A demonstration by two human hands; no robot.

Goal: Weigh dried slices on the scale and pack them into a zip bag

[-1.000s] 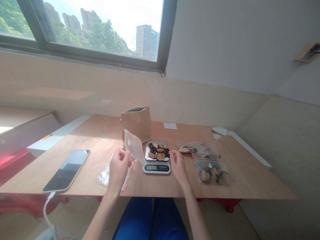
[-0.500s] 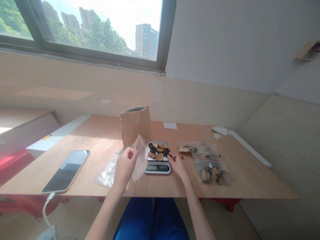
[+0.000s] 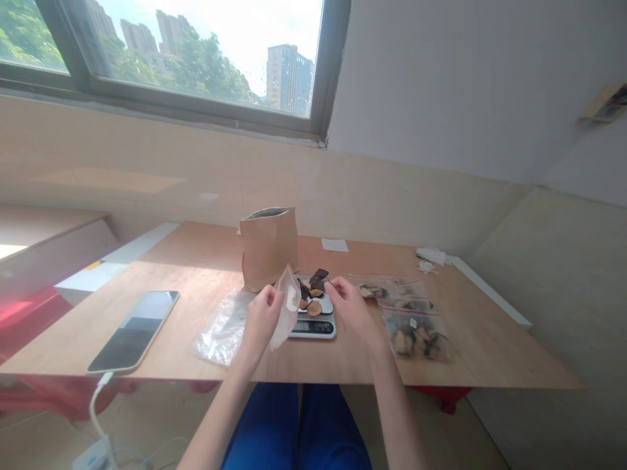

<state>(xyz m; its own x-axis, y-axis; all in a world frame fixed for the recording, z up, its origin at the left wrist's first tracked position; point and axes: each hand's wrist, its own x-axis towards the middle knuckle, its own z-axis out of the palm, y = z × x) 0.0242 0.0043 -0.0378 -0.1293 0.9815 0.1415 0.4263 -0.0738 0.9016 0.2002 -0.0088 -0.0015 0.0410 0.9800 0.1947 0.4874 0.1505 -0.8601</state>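
Observation:
My left hand [image 3: 262,320] pinches a small clear zip bag [image 3: 288,307] and holds it upright beside a small digital scale [image 3: 313,323]. Brown and dark dried slices [image 3: 313,307] lie on the scale's pan. My right hand [image 3: 350,305] is closed on a few dark dried pieces [image 3: 319,277], lifted just above the pan and close to the bag's mouth. A brown paper bag [image 3: 268,247] stands open right behind the scale.
Several filled zip bags [image 3: 414,333] lie to the right of the scale. A pile of clear bags [image 3: 220,329] lies left of my left hand. A phone [image 3: 134,329] on a white cable rests at the wooden table's [image 3: 196,261] left front. Paper scraps [image 3: 428,258] sit far right.
My left hand has carried the clear bag rightward up to the scale. My right hand has picked dark pieces off the pan and raised them toward the bag.

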